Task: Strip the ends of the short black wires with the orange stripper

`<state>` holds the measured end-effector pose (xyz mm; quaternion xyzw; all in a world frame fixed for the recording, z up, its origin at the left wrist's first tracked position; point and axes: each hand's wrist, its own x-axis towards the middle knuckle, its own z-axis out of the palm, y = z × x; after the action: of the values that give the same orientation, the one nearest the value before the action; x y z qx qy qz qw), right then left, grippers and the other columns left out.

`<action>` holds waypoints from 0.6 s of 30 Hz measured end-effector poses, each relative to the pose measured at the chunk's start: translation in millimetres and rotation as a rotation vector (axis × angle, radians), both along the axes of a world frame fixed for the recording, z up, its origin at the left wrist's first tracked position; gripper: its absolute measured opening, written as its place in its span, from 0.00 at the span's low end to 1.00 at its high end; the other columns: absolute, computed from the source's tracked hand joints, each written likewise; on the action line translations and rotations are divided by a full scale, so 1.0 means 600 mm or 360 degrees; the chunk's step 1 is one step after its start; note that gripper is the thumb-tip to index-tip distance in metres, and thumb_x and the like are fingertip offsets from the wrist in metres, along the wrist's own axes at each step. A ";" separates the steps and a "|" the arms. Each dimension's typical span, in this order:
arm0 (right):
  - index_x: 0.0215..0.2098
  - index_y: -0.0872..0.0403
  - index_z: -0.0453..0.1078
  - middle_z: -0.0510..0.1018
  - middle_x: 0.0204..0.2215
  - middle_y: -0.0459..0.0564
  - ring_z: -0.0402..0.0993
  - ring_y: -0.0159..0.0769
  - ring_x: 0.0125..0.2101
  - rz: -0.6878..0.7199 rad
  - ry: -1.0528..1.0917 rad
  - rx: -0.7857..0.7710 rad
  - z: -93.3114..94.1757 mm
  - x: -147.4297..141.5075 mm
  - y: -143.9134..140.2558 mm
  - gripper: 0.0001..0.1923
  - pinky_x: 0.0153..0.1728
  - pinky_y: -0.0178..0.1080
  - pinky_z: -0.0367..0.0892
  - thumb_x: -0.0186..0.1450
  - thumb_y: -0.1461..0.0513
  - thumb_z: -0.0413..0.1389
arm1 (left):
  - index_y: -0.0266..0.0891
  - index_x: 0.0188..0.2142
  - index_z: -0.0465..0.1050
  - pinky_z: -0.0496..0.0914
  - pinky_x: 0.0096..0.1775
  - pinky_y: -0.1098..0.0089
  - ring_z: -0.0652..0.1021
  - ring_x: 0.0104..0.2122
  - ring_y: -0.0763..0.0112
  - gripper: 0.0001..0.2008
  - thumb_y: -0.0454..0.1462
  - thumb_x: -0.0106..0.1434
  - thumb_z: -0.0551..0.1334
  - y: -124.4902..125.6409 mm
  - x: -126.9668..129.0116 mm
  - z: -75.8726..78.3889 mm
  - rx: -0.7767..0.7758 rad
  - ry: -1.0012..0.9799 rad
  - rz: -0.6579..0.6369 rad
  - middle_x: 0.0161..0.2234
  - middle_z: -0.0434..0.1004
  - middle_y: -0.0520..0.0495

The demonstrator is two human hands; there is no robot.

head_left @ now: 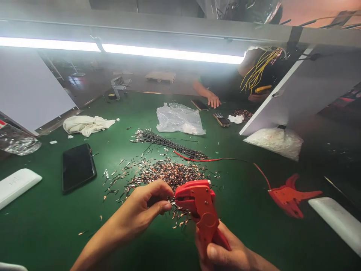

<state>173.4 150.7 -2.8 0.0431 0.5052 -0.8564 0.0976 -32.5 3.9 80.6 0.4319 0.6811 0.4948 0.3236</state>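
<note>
Now we grip the red stripper (200,207) in our right hand (225,254); left hand (146,207) fingers pinch what seems a wire at its head, above scraps (166,173) on the worktop (56,226), phone (77,167) leftward.

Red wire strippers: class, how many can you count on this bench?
2. One red wire stripper is gripped in the person's right hand; the second red wire stripper lies on the green table to the right. Others may be hidden.

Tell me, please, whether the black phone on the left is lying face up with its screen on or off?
Off: the black phone lies flat on the green table, its glass dark.
</note>
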 end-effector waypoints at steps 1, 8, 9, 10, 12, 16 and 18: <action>0.33 0.57 0.68 0.63 0.22 0.41 0.56 0.24 0.20 -0.0012 -0.0002 0.0002 -0.001 0.002 -0.001 0.26 0.20 0.30 0.57 0.60 0.42 0.60 | 0.38 0.32 0.74 0.68 0.29 0.75 0.72 0.26 0.74 0.04 0.35 0.61 0.60 -0.001 0.000 0.000 0.0000 0.0021 0.0006 0.25 0.75 0.51; 0.28 0.54 0.61 0.55 0.19 0.37 0.48 0.23 0.18 -0.0146 0.0004 0.0171 0.002 0.004 -0.002 0.25 0.17 0.30 0.48 0.61 0.42 0.59 | 0.38 0.27 0.75 0.58 0.20 0.78 0.65 0.19 0.78 0.07 0.35 0.62 0.61 -0.002 0.010 0.001 0.0117 0.0032 0.0135 0.20 0.68 0.55; 0.28 0.54 0.61 0.54 0.19 0.37 0.47 0.23 0.18 -0.0178 0.0025 0.0223 0.003 0.002 -0.002 0.25 0.17 0.30 0.46 0.61 0.42 0.60 | 0.38 0.27 0.75 0.57 0.19 0.78 0.64 0.19 0.78 0.07 0.35 0.62 0.62 -0.002 0.012 0.000 0.0147 0.0061 0.0165 0.20 0.68 0.54; 0.27 0.54 0.61 0.54 0.18 0.37 0.46 0.23 0.19 -0.0205 0.0038 0.0265 0.003 0.001 -0.002 0.25 0.18 0.31 0.45 0.60 0.42 0.60 | 0.38 0.27 0.75 0.57 0.19 0.77 0.64 0.19 0.78 0.07 0.35 0.62 0.62 -0.002 0.014 -0.002 0.0179 0.0094 0.0196 0.20 0.69 0.54; 0.25 0.54 0.61 0.54 0.17 0.37 0.45 0.23 0.18 -0.0252 0.0060 0.0299 -0.001 -0.001 0.000 0.27 0.18 0.32 0.43 0.59 0.41 0.60 | 0.39 0.28 0.76 0.60 0.20 0.77 0.67 0.20 0.77 0.06 0.35 0.61 0.62 -0.003 0.016 -0.006 0.0233 0.0157 0.0257 0.21 0.72 0.53; 0.26 0.57 0.66 0.60 0.17 0.39 0.51 0.23 0.18 -0.0234 0.0047 0.0208 -0.014 0.000 0.003 0.28 0.19 0.32 0.47 0.60 0.40 0.60 | 0.39 0.31 0.77 0.64 0.23 0.76 0.70 0.21 0.76 0.05 0.36 0.62 0.62 0.000 0.020 -0.011 0.0244 0.0160 0.0304 0.22 0.73 0.52; 0.34 0.58 0.70 0.68 0.22 0.43 0.61 0.26 0.21 -0.0169 0.0003 0.0147 -0.012 -0.001 0.005 0.24 0.22 0.32 0.56 0.61 0.44 0.62 | 0.39 0.29 0.75 0.62 0.23 0.76 0.68 0.20 0.77 0.07 0.37 0.63 0.61 0.001 0.022 -0.011 0.0188 0.0125 0.0274 0.20 0.70 0.53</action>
<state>173.0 153.7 -9.9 0.0734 0.5413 -0.8362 0.0495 -19.3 4.7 73.9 0.4091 0.6975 0.5428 0.2269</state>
